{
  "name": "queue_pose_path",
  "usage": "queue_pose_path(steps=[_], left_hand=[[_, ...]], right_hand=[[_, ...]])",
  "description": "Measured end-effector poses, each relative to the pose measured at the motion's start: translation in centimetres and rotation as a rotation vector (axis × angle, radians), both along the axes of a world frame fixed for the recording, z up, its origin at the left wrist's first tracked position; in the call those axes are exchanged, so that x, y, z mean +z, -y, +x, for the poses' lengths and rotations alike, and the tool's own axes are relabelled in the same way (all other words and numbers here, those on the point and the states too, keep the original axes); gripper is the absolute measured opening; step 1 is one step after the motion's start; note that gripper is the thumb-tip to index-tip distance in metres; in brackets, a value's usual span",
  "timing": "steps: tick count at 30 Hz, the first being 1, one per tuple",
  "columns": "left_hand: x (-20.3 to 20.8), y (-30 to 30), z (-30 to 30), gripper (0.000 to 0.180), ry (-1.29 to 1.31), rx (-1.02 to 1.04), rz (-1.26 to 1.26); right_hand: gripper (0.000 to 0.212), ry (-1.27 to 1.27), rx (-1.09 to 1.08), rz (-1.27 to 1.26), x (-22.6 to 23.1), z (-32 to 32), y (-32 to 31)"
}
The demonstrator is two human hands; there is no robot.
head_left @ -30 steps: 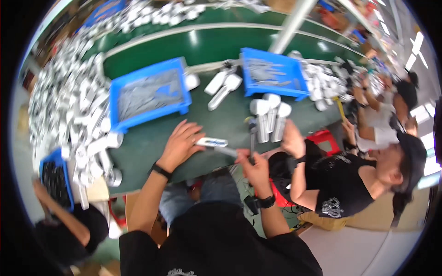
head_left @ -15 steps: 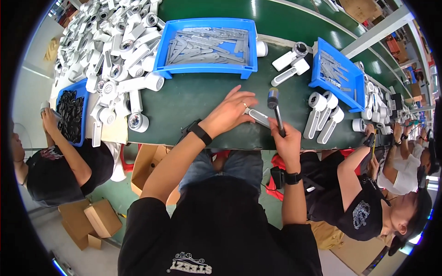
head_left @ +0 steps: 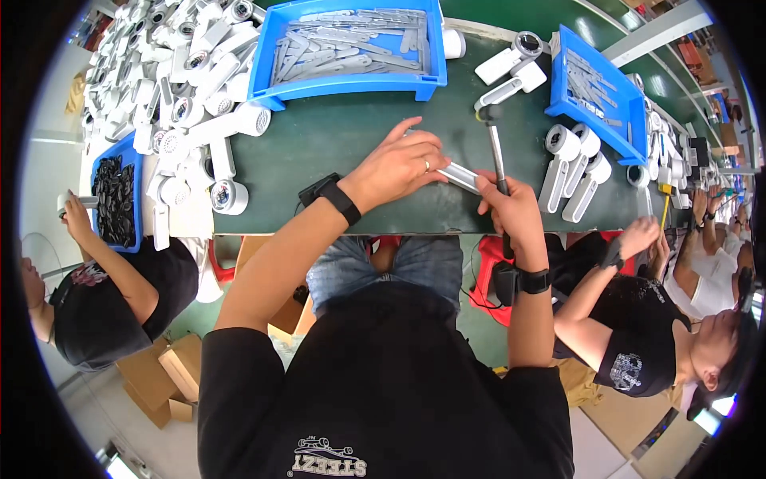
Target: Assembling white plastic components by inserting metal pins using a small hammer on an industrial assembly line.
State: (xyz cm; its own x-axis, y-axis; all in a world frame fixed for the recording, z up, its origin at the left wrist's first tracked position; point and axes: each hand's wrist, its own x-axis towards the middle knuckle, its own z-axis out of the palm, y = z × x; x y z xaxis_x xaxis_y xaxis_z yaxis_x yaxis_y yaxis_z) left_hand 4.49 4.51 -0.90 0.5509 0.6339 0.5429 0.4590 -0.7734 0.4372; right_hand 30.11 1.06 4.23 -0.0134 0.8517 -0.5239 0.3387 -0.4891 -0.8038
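Observation:
My left hand [head_left: 403,168] is closed on a slim white device with a grey strip along its handle [head_left: 460,176], above the green tabletop; the device's other end is hidden under my palm. My right hand [head_left: 517,211] grips a small hammer [head_left: 497,148] by its dark handle. The hammer's shaft points away from me, with its head [head_left: 488,113] beyond the device. The thumb and fingertips of that same hand touch the device's right end. To the right lie several finished-looking white devices with round heads [head_left: 562,144].
A blue tray [head_left: 351,86] of grey strips stands ahead, another [head_left: 558,104] at the right. White devices [head_left: 187,108] pile up at the left, near a blue bin [head_left: 138,160] of black parts. Co-workers sit on both sides; one person's hand [head_left: 638,237] is at the right.
The whole view has shifted slightly. The hammer head has swung farther from me, off the device. My right fingers have come onto the device's right end; my left hand keeps its hold.

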Motion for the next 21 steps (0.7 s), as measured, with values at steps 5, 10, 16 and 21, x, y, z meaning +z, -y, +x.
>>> queue_pose_path(steps=[5,10,16,21], left_hand=[[-0.2,0.4,0.5,0.023,-0.021,0.026,0.008],[1.2,0.6,1.2,0.033,-0.078,0.095,0.144],[0.4,0.3,2.1,0.025,-0.109,-0.006,0.112],[0.0,0.4,2.0,0.026,-0.12,-0.008,0.134]], right_hand=[[0.035,-0.233,-0.212,-0.04,-2.1,-0.1,0.6],[0.034,-0.161,-0.196,0.059,-2.2,-0.4,1.0],[0.035,-0.114,-0.143,0.069,-2.3,-0.2,1.3],[0.054,-0.11,-0.099,0.423,-1.2,0.9,6.4]])
